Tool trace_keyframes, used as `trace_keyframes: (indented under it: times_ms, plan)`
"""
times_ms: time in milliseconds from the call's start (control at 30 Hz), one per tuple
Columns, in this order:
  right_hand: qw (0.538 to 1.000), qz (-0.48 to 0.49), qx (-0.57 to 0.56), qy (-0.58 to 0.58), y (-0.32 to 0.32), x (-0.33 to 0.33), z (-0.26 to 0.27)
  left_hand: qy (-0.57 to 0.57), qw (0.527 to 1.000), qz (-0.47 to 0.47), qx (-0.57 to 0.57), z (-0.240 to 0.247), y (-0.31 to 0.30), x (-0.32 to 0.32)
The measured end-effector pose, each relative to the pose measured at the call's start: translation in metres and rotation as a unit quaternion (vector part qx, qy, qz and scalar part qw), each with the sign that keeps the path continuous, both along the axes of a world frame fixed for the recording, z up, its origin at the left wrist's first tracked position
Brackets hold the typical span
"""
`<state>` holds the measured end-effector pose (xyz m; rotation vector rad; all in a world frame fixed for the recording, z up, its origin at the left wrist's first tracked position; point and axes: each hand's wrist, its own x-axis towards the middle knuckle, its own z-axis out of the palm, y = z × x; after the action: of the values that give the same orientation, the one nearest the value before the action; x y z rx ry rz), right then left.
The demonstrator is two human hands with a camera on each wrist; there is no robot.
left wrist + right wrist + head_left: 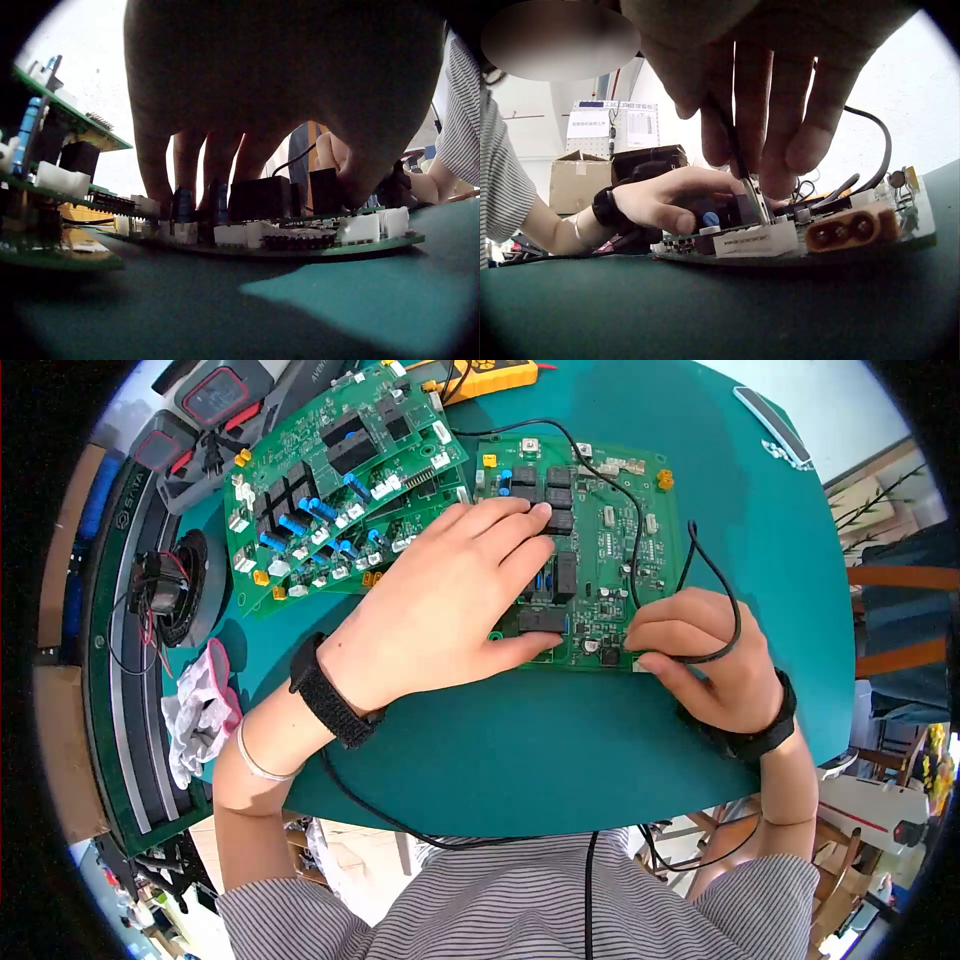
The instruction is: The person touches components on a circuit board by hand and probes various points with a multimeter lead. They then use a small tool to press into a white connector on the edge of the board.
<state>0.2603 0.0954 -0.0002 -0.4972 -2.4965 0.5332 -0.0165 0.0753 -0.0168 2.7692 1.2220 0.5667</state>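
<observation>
A green circuit board lies on the table, nearly flat in the left wrist view. My left hand rests over its left half, fingers spread among black blocks and thumb at the near edge. At the near right part, my right hand pinches a black lead that loops over the knuckles. In the right wrist view, the lead's metal tip points down at the board beside a white connector; whether it touches a contact cannot be told.
Stacked circuit boards lie at the left, close to the first board. Behind them is a yellow meter with leads. A speaker-like round part and a white and pink glove are at the left edge; a pale flat case lies back right.
</observation>
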Motion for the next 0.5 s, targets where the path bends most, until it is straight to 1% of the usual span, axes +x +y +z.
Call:
trace_keyframes:
  times_ms: [500]
  plan:
    - [1.0, -0.002, 0.006, -0.005, 0.0001, 0.0011, -0.0022, -0.001, 1.0, 0.002, 0.0, 0.0, -0.0007, -0.0002]
